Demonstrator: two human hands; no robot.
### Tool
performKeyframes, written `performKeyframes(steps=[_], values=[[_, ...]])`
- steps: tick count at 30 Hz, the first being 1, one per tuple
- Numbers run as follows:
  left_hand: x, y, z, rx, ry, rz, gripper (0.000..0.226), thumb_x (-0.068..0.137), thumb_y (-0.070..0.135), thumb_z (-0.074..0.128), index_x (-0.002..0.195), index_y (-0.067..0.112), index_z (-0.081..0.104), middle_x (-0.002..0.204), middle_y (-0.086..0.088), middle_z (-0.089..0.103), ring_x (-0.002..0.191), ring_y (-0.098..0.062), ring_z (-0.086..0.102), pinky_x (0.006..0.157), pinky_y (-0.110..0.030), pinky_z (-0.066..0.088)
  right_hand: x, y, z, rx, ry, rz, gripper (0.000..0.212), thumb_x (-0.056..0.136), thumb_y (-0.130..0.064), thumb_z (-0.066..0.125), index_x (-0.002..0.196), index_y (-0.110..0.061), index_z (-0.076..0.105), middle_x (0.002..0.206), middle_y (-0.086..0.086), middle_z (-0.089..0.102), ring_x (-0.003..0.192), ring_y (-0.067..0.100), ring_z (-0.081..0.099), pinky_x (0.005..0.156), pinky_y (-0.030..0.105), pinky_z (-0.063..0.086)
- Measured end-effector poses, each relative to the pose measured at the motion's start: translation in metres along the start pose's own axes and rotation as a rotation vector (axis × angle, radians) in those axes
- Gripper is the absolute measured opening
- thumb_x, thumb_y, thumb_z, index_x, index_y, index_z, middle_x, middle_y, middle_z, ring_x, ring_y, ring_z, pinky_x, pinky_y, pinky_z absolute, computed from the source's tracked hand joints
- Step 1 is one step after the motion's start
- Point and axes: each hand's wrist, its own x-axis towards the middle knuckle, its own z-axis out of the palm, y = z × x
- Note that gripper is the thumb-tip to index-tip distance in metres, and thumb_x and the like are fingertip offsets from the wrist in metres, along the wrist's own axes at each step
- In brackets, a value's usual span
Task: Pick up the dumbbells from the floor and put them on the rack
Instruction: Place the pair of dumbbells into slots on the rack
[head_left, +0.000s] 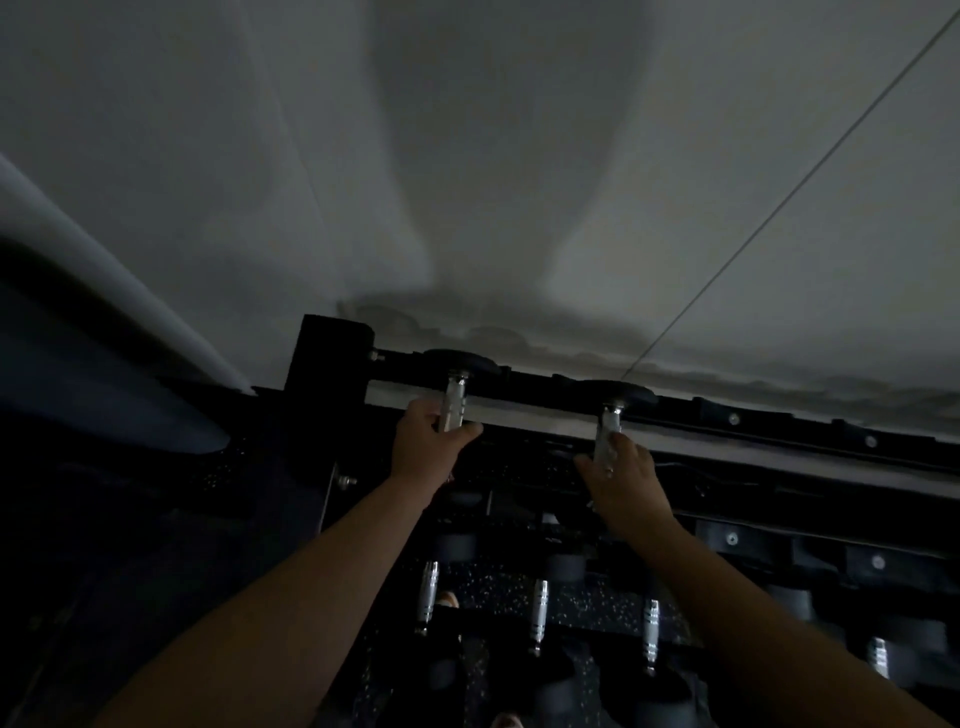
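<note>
The scene is dim. A black dumbbell rack (779, 423) stands against a pale wall. On its top tier, my left hand (423, 441) is wrapped around the chrome handle of a dumbbell (457, 382) whose far black head rests on the back rail. My right hand (623, 486) grips the chrome handle of a second dumbbell (613, 410) just to the right, its far head also on the back rail. The near heads of both dumbbells are hidden behind my hands.
Several more dumbbells with chrome handles (537, 610) lie on a lower tier below my arms. A black upright post (324, 364) ends the rack on the left. Speckled dark floor (519, 592) shows through the rack. A thin cable (779, 208) runs diagonally across the wall.
</note>
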Motion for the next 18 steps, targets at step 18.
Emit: performKeyframes(steps=[18], values=[[-0.263,-0.111,-0.172,-0.131,0.459,-0.053,0.037,0.075,0.03,0.082,0.103,0.016,0.062,0.104,-0.004,0.066,0.097,-0.017,0.064,0.075,-0.016,0.045,-0.191,-0.015,0.073,-0.218,-0.251,-0.6,0.064,0.087,-0.045,0.065,0.136,-0.006,0.05,0.135,0.025,0.052,0.126,0.04,0.047,0.107,0.045,0.036]])
